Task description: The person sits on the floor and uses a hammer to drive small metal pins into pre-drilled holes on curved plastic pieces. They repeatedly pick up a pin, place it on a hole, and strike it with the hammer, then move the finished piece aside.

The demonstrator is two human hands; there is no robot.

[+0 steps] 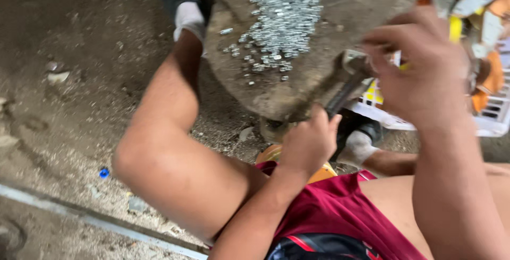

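My left hand [309,142] is closed around the dark handle of a hammer-like tool [342,92], just below the edge of a round, dirty work block [345,5]. The tool's worn metal head [353,61] rests at the block's right rim. My right hand [419,69] is raised beside that head with bent fingers. It is blurred, so I cannot make out whether anything is pinched in it. A heap of small shiny metal nuts [284,18] lies on the block, with several strays around its lower edge.
My bare knees flank the block, and my feet in white socks and dark sandals [188,5] rest on the dirt floor. A white plastic crate [496,124] with orange and yellow parts stands at the right. A metal rail [106,220] crosses the lower left.
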